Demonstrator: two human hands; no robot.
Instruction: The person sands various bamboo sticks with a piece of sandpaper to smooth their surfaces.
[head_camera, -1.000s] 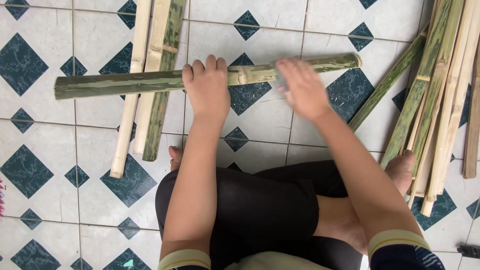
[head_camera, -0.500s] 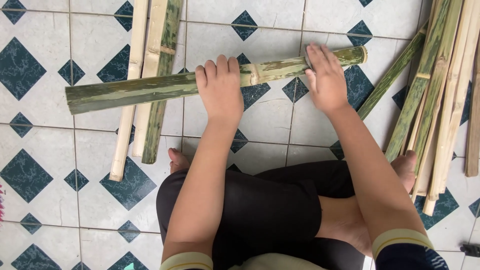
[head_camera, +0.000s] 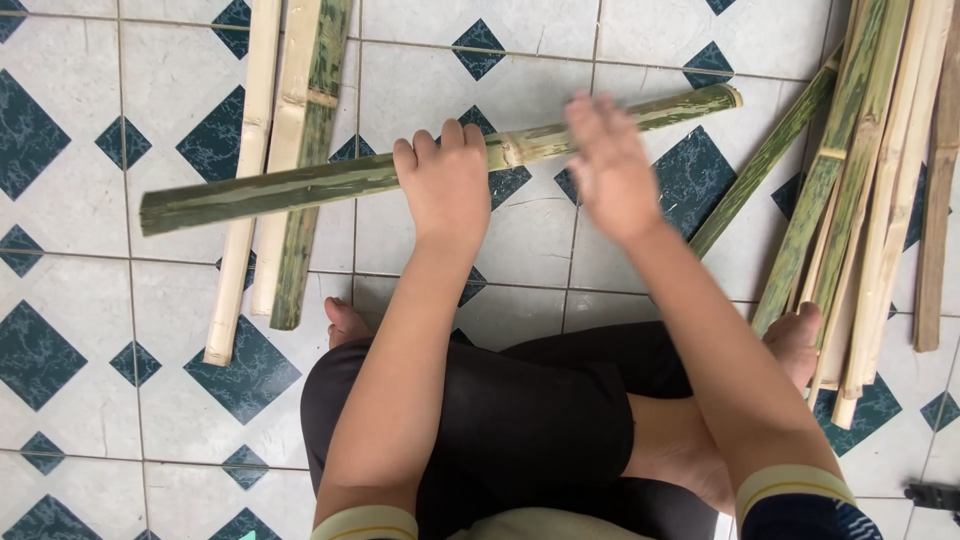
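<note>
1. While the person sits cross-legged on it, the white tiled floor with dark blue diamond tiles (head_camera: 90, 300) fills the whole view.
2. A bundle of long green and pale bamboo strips (head_camera: 880, 180) lies at the right, near the right foot.
3. The long green split bamboo piece (head_camera: 300, 185) lies across the floor in front of the person, its left part resting over three pale and green bamboo slats (head_camera: 290, 150).
4. The left hand (head_camera: 450, 185) lies palm down on the middle of this piece, fingers curled over its far edge, gripping it.
5. The right hand (head_camera: 610, 170) is blurred over the right part of the piece, fingers spread; I cannot tell if it touches or holds it.
</note>
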